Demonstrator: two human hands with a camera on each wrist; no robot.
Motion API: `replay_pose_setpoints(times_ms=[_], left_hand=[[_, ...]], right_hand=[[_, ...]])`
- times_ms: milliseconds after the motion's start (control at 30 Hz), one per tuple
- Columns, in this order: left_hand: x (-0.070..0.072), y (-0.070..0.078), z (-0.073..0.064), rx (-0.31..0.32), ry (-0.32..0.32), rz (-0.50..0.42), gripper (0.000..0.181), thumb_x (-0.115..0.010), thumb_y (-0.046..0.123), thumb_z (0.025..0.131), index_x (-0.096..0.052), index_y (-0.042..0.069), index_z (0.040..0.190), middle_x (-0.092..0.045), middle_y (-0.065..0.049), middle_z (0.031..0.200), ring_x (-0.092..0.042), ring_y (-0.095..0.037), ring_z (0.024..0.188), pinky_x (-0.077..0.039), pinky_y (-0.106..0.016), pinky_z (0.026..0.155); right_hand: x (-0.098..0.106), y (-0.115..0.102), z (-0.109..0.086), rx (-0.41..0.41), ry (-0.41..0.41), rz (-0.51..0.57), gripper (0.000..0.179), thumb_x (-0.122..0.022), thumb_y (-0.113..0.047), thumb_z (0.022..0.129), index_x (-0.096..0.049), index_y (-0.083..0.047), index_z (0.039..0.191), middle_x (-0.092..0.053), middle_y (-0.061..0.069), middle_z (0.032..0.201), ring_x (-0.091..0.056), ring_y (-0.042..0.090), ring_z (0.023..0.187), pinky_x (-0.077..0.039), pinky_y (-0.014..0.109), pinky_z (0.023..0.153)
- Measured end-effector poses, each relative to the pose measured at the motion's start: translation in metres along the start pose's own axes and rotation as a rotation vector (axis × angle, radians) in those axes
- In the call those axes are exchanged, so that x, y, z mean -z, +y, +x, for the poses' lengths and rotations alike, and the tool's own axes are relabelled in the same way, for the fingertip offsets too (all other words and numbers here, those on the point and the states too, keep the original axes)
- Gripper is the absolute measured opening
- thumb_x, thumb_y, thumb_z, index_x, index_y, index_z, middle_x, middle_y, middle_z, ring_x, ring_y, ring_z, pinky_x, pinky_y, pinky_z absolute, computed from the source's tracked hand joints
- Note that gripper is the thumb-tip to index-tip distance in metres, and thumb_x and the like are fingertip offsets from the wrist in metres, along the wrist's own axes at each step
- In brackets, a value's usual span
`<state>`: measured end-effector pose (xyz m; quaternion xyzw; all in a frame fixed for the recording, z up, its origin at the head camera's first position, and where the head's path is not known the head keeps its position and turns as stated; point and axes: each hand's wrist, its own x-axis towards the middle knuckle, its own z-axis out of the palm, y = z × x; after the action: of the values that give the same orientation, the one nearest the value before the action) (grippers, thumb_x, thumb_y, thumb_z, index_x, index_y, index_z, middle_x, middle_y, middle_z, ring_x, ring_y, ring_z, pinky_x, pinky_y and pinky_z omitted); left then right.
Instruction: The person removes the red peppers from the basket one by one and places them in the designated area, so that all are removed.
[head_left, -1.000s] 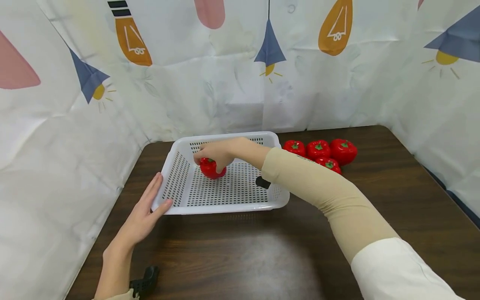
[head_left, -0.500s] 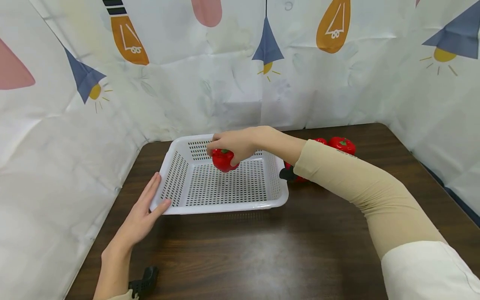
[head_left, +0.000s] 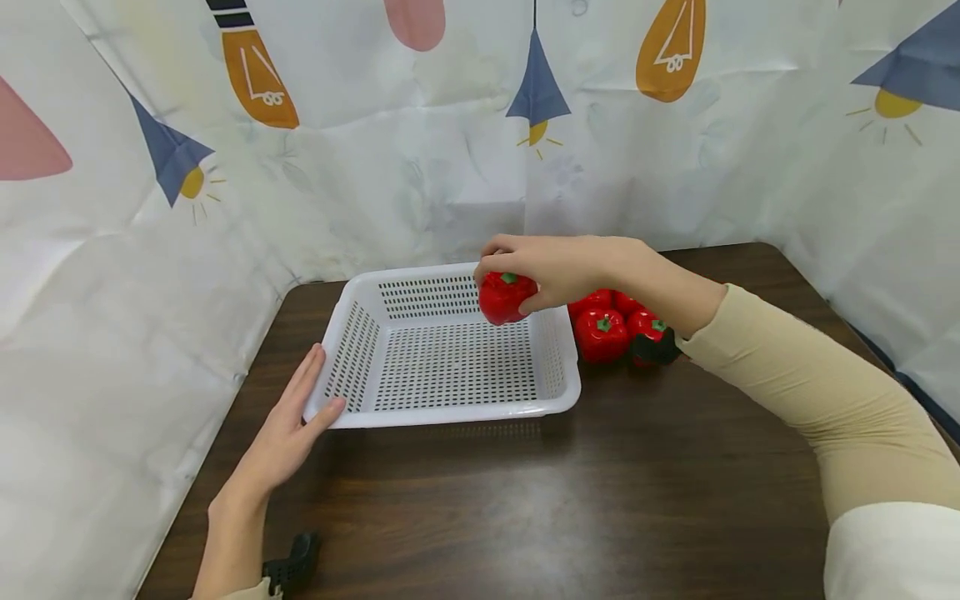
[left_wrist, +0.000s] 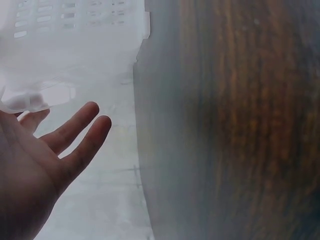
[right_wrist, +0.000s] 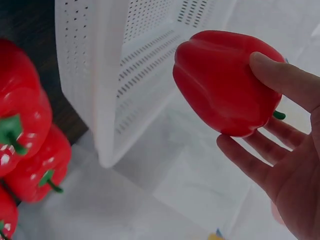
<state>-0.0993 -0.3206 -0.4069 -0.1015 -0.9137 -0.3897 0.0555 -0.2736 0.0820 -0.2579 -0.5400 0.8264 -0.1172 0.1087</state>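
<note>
My right hand (head_left: 551,265) holds a shiny red bell pepper (head_left: 504,298) by its top, over the right back part of a white perforated plastic basket (head_left: 442,415). In the right wrist view the thumb lies on one side of the pepper (right_wrist: 225,82) and the fingers on the other, with its green stem toward the palm. My left hand (head_left: 288,433) rests at the basket's left front corner, thumb on the rim and fingers along the outer side. The left wrist view shows this hand (left_wrist: 45,155) with its fingers extended beside the basket wall (left_wrist: 75,45).
Several more red bell peppers (head_left: 602,335) stand close together just right of the basket, partly hidden by the right forearm and its black wrist strap (head_left: 655,347). Everything is on a dark wooden table (head_left: 480,517), with a white printed cloth (head_left: 450,167) hanging behind and at the sides.
My right hand has lifted the bell pepper from the basket's floor and carried it right and back, toward the right rim. My left hand stays at the corner.
</note>
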Motion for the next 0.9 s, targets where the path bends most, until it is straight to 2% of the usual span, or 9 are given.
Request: replay_pose_setpoints(times_ms=[200,300,367,500,600,767,900], left_hand=[[0.0,0.002,-0.002,0.01,-0.011,-0.01,0.081,-0.062,0.023,0.104,-0.011,0.019,0.166,-0.003,0.003,0.172,-0.01,-0.036,0.154,-0.013,-0.058,0.119],[-0.001,0.003,-0.002,0.009,-0.009,-0.012,0.081,-0.062,0.024,0.104,-0.011,0.019,0.167,-0.003,0.002,0.172,-0.009,-0.037,0.155,-0.013,-0.063,0.118],[-0.001,0.003,-0.001,0.005,-0.009,-0.015,0.081,-0.062,0.024,0.104,-0.011,0.019,0.166,-0.003,0.001,0.172,-0.008,-0.036,0.155,-0.012,-0.062,0.118],[0.0,0.002,-0.001,-0.007,-0.011,-0.014,0.08,-0.062,0.023,0.104,-0.011,0.018,0.166,-0.003,0.0,0.172,-0.006,-0.033,0.156,-0.011,-0.039,0.122],[0.001,0.002,0.0,-0.02,-0.01,-0.013,0.08,-0.062,0.021,0.104,-0.012,0.018,0.166,-0.003,0.001,0.172,-0.007,-0.031,0.156,-0.009,-0.022,0.119],[0.001,0.0,0.001,-0.026,-0.005,-0.01,0.08,-0.062,0.021,0.104,-0.011,0.019,0.166,-0.004,0.002,0.172,-0.007,-0.03,0.156,-0.01,-0.019,0.117],[0.001,0.0,0.002,-0.024,-0.009,-0.015,0.08,-0.062,0.021,0.104,-0.011,0.019,0.166,-0.003,0.002,0.172,-0.006,-0.029,0.156,-0.011,-0.019,0.117]], right_hand=[[0.007,0.004,-0.037,0.019,0.062,-0.011,0.058,-0.085,-0.014,0.086,-0.056,-0.021,0.136,-0.046,0.001,0.143,-0.045,0.019,0.13,-0.056,0.034,0.092],[0.009,0.005,-0.053,-0.003,0.087,-0.021,0.058,-0.085,-0.014,0.086,-0.057,-0.022,0.136,-0.045,0.0,0.143,-0.045,0.018,0.13,-0.055,0.034,0.095],[0.009,0.006,-0.063,-0.033,0.1,-0.026,0.057,-0.084,-0.014,0.086,-0.058,-0.023,0.136,-0.045,-0.001,0.144,-0.045,0.018,0.13,-0.054,0.034,0.097],[0.009,0.012,-0.082,-0.069,0.133,-0.024,0.056,-0.083,-0.011,0.086,-0.058,-0.024,0.135,-0.045,-0.002,0.145,-0.047,0.02,0.13,-0.053,0.039,0.099],[0.01,0.017,-0.096,-0.068,0.171,-0.011,0.057,-0.082,-0.006,0.086,-0.058,-0.024,0.134,-0.046,-0.002,0.143,-0.047,0.02,0.128,-0.052,0.042,0.099],[0.012,0.025,-0.122,-0.058,0.241,-0.013,0.06,-0.084,0.0,0.083,-0.058,-0.02,0.134,-0.048,-0.003,0.14,-0.047,0.019,0.126,-0.052,0.041,0.095],[0.008,0.033,-0.146,-0.066,0.29,-0.049,0.061,-0.085,0.002,0.08,-0.059,-0.016,0.132,-0.05,-0.003,0.139,-0.049,0.015,0.12,-0.05,0.026,0.09]])
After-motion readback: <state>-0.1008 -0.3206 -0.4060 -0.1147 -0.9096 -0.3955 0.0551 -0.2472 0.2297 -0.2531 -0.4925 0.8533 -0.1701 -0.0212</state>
